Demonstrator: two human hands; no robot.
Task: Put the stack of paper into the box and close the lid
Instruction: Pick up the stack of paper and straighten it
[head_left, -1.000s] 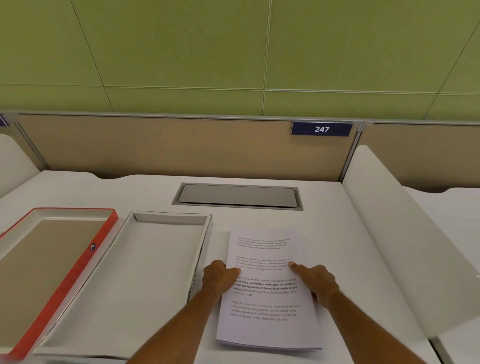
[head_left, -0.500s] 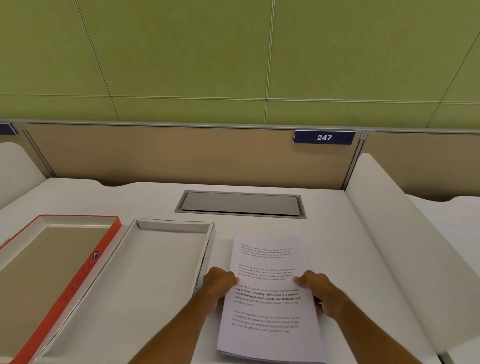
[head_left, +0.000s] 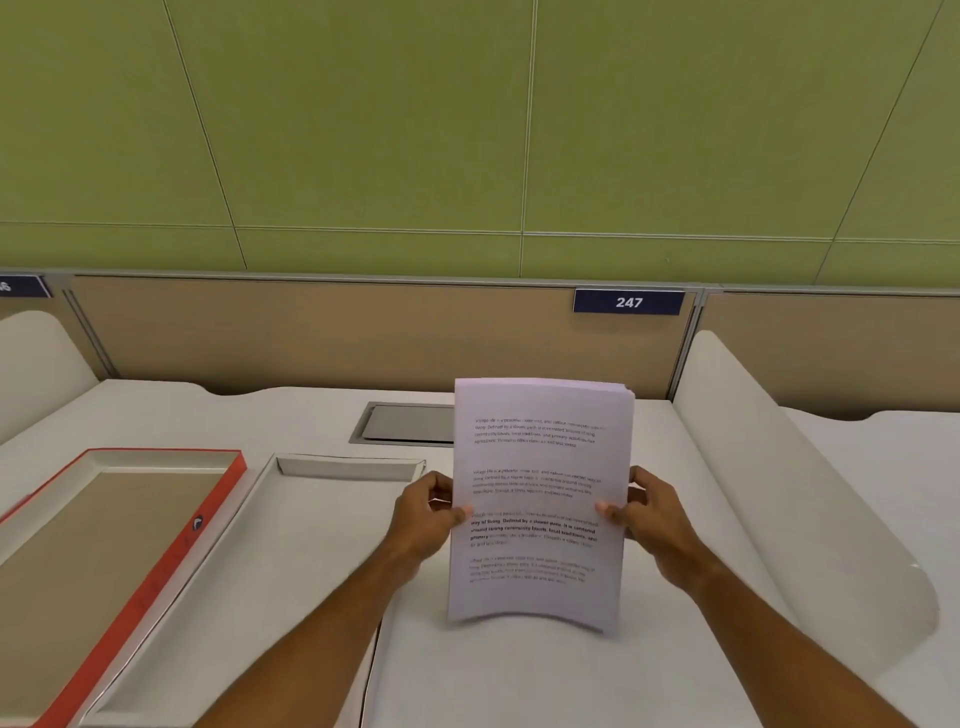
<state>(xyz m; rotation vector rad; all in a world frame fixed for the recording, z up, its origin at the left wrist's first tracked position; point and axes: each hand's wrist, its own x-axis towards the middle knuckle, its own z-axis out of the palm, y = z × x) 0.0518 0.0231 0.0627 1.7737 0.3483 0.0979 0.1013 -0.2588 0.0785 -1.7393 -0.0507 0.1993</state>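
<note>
The stack of paper (head_left: 540, 462), white sheets with printed text, stands almost upright above the desk, its lower edge bowed. My left hand (head_left: 423, 517) grips its left edge and my right hand (head_left: 652, 514) grips its right edge, thumbs on the front page. The open white box (head_left: 270, 545) lies flat just to the left of the paper, partly hidden by my left forearm. Its lid (head_left: 171, 556), orange outside and brown inside, lies upside down at the far left beside the box.
A grey cable hatch (head_left: 410, 423) is set into the white desk (head_left: 519, 675) behind the paper. A tan partition with a blue 247 plate (head_left: 628, 302) closes the back. Curved white dividers (head_left: 779, 483) rise at the right and far left.
The paper lay flat on the desk under both hands; now both hands have lifted it off the desk and tipped it upright. The box and lid have not moved.
</note>
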